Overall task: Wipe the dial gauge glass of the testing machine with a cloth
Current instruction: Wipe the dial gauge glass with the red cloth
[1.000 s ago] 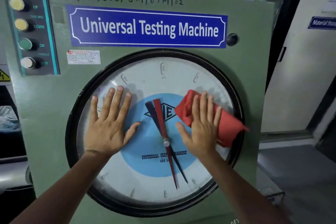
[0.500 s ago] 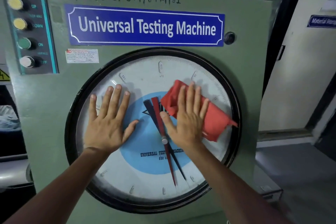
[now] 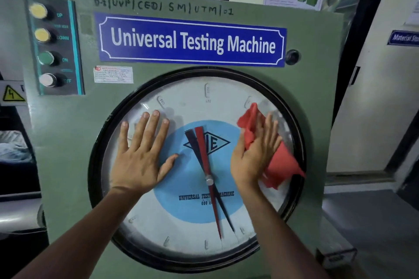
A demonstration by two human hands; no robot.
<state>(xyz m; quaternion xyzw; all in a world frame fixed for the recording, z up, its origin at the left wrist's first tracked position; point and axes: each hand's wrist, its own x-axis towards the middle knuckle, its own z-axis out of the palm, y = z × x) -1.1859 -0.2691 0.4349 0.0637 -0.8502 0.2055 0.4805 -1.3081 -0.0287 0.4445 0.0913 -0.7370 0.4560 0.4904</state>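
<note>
The round dial gauge glass (image 3: 188, 229) with its black rim fills the lower middle of the green machine front. Red and black pointers cross its blue centre. My left hand (image 3: 140, 156) lies flat and spread on the left half of the glass, holding nothing. My right hand (image 3: 256, 152) presses a red cloth (image 3: 281, 165) against the right side of the glass, close to the rim. The cloth bunches above my fingers and hangs out below my palm.
A blue "Universal Testing Machine" nameplate (image 3: 192, 41) sits above the dial. A button panel (image 3: 54, 47) with yellow, green and white buttons is at the upper left. A small black knob (image 3: 292, 56) is right of the nameplate. A pale door (image 3: 374, 97) stands to the right.
My right hand has slid the red cloth from the dial's centre out to the right edge of the glass. My left hand stays planted on the left half.
</note>
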